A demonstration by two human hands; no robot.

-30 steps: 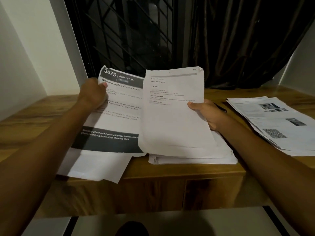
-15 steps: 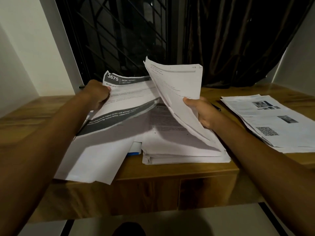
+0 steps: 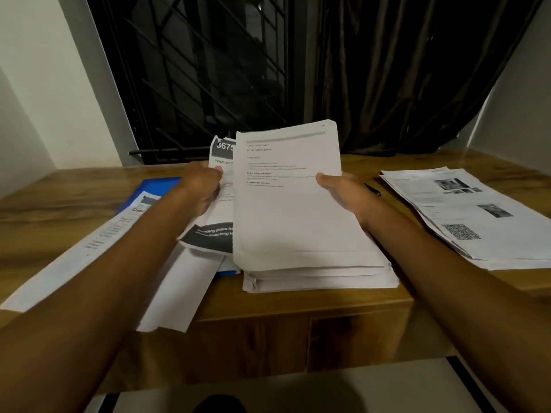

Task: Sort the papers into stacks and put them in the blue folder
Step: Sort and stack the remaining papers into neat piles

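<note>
Now each hand grips one sheet above the stack.
Left hand [image 3: 202, 186] fingers [image 3: 217, 172] pinch the 3675 sheet [image 3: 223, 160]; right hand [image 3: 343, 190] fingers [image 3: 325, 177] clasp the text sheet [image 3: 292, 213], thumb on top, over the stack [image 3: 322, 278] on the table [image 3: 59, 210]. The folder [image 3: 159, 186] lies just left of the left fingers, partly under loose papers [image 3: 104, 242].

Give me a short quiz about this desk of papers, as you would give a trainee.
1. True or false: the blue folder lies left of the middle stack on the desk.
2. What does the right hand hold? A the blue folder; B a white printed sheet; C nothing.
3. Fill in: the dark-banded sheet gripped by the left hand bears the number ____.
Key: 1 true; 2 B; 3 3675.
</note>
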